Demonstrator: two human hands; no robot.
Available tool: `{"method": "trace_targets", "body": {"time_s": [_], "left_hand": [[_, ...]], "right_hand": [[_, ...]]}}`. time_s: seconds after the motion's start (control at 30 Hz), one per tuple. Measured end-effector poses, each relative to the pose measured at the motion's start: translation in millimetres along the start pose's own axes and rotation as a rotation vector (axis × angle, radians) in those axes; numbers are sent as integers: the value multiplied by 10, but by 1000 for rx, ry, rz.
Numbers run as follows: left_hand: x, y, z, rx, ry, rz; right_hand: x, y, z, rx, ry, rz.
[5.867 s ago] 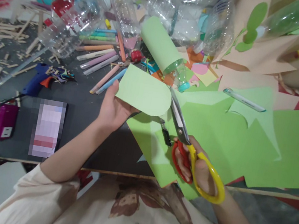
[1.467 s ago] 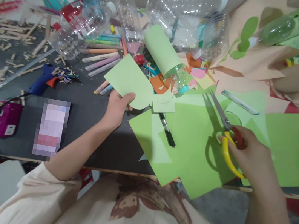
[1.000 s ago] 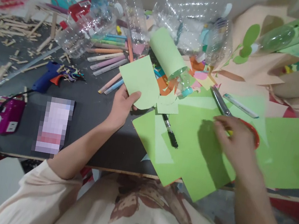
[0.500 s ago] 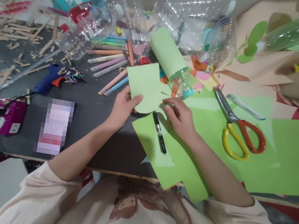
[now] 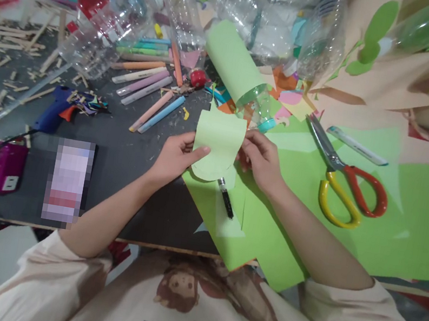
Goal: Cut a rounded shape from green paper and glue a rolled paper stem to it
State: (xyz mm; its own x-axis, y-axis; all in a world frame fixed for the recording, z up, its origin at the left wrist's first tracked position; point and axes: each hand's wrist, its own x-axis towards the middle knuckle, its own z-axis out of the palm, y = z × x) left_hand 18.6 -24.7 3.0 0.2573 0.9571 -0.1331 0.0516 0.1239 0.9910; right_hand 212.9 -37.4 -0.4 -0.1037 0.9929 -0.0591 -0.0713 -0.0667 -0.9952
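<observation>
Pale-green paper piece with one rounded end (image 5: 218, 144) is held at the centre, above the dark tabletop (image 5: 171, 224), bent into a shallow curve with its round end at six o'clock. Left hand (image 5: 177, 157) pinches its nine o'clock edge, thumb across the front and fingers behind; the curled right-hand (image 5: 261, 160) fingers appear to pinch its three o'clock edge, tips partly hidden.

As far as shown, the rounded end looks cut; whether more trimming remains, I cannot tell. Steel scissors with red and yellow handles (image 5: 335, 162) lie at three o'clock on bright-green paper (image 5: 414, 216), and a black pen (image 5: 225, 199) lies at five.

Half a second earlier the paper piece is tilted, flatter, with the right hand just beside it; 1.5 seconds earlier that hand holds the scissors.
</observation>
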Motion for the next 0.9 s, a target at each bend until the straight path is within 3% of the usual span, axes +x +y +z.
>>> {"method": "trace_targets", "body": {"time_s": [0.37,0.67,0.9], "left_hand": [[-35,81,-3,196,-27,-26],[-92,147,47,265,20,-16],[-114,134,49,263,108,65]], "right_hand": [[34,58,11,-26,92,-49],[17,-6,-30,-154,8,-115],[35,20,-9,-48,-67,-73]]}}
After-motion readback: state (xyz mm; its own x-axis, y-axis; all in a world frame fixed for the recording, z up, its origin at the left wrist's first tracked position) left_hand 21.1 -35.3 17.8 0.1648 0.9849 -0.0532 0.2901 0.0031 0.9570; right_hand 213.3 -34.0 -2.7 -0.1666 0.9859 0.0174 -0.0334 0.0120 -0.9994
